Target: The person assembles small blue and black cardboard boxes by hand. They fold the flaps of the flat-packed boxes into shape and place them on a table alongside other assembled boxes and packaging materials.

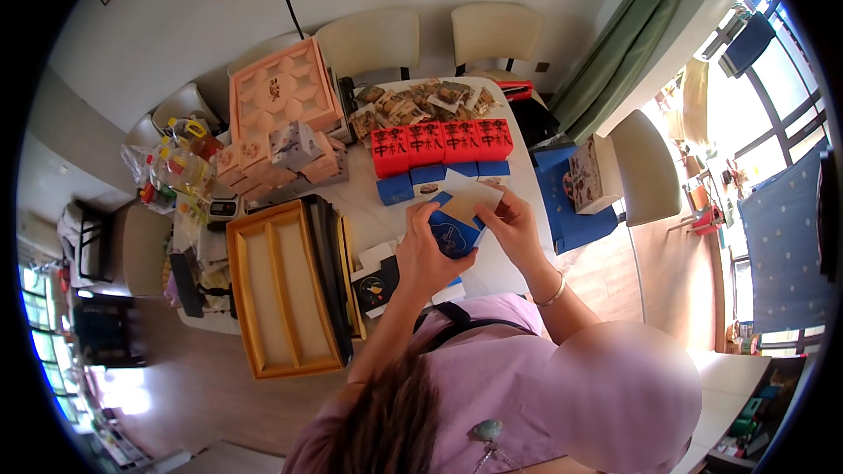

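Note:
Above the near side of the table I hold a small blue carton [452,235] with both hands. My left hand [423,256] is wrapped round its left side and underside. The fingers of my right hand [516,226] pinch a raised flap [474,202] with a pale inner face, at the carton's upper right. The flaps stand up, and what is inside cannot be made out. Just beyond my hands, a row of small blue boxes [397,190] stands in front of several red boxes [439,142] with black lettering.
Wrapped snack packets [421,105] lie behind the red boxes. To the left are gold-framed trays [279,298], a black box [376,288], stacked pink boxes [285,92] and bottles [184,171]. Chairs [369,39] line the table's far side; another chair [645,168] stands right.

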Demonstrator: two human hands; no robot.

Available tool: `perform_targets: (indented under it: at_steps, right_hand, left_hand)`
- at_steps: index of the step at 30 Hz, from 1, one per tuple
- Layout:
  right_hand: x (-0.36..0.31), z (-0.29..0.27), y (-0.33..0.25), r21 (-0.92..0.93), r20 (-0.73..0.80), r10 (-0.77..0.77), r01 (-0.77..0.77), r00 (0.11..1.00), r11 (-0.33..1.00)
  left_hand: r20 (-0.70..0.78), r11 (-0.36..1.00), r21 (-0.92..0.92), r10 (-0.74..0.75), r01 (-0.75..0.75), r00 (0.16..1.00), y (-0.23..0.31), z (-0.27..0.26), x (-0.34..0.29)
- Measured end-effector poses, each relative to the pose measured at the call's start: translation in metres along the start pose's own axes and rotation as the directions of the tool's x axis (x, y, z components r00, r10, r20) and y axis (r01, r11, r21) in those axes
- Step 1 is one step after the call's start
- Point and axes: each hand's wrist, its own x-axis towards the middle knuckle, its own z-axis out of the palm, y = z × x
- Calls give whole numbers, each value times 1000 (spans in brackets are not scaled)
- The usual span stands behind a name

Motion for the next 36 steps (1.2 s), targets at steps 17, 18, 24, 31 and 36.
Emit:
perform_targets:
  at_steps: [17,18,24,31,36]
  right_hand:
    - [-4,1,10,159,43,88,-94,995,983]
    - [-4,0,12,132,20,75,-77,997,988]
    - [-4,1,16,-21,-49,-68,67,996,998]
    - [-5,2,18,0,-44,-94,94,995,996]
    - [-8,3,18,-31,-29,-114,113,993,993]
  left_hand:
    - [-24,986,164,-7,11,1000,-2,3,-2]
    - [-22,986,169,-5,9,1000,-1,3,-2]
    - [-21,985,172,-11,14,1000,5,4,-4]
    - [-75,984,177,-12,25,997,10,5,-4]
    - [-43,978,198,-60,67,997,11,4,-4]
